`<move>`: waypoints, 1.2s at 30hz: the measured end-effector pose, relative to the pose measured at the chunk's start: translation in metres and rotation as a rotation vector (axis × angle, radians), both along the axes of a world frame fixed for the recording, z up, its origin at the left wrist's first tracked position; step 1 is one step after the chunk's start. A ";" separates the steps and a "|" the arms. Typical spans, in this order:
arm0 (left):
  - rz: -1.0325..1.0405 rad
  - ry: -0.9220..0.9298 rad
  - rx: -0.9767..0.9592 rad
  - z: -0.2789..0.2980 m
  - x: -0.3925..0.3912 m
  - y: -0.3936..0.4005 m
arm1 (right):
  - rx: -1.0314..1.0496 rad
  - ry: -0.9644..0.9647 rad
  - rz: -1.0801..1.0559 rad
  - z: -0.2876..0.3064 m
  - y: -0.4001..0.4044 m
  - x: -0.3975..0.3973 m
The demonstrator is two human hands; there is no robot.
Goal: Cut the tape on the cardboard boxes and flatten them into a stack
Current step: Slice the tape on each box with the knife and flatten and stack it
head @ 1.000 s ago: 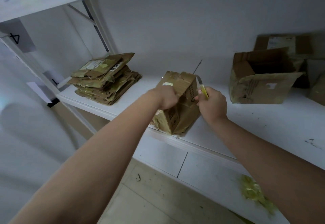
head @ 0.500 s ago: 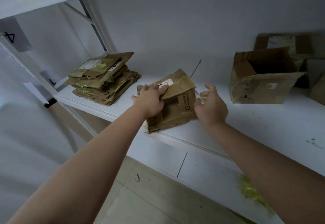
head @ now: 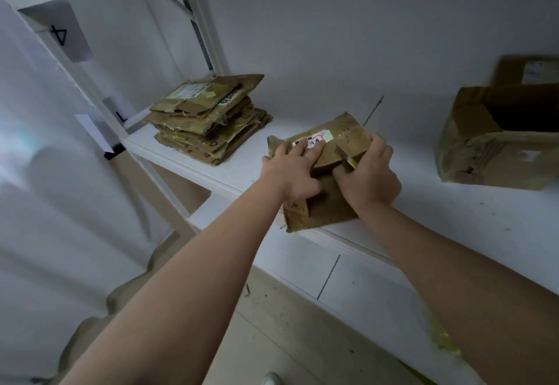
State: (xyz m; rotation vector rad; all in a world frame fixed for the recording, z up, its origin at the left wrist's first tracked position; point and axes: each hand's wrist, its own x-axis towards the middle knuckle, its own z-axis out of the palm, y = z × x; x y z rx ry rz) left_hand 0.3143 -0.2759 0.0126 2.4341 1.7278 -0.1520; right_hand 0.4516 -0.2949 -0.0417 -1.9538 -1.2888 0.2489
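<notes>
Both hands press box flat on shelf; rt holds cutter.

I see bare shelf between the flattened stack and the open box — both hem it in — with the wall close behind.

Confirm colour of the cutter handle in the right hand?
Yellow handle on the cutter, grey blade; head view, the only one.

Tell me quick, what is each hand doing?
Left hand: open, fingers pressing flat on the flattened box.
Right hand: closed, fingers curled round the yellow cutter.
</notes>
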 end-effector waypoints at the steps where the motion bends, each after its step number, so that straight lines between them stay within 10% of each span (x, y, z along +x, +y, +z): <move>1: -0.007 0.008 -0.002 -0.001 -0.001 0.000 | 0.003 0.000 0.025 -0.001 -0.002 0.002; 12: -0.121 0.099 0.030 0.004 -0.022 0.006 | 0.016 -0.099 0.210 0.013 -0.033 0.048; 31: -0.188 0.241 0.645 -0.019 -0.109 -0.028 | -0.037 -0.011 0.401 0.012 -0.036 0.032; 36: -0.361 0.091 0.471 -0.033 -0.122 -0.025 | 0.019 0.015 0.280 0.012 -0.026 0.034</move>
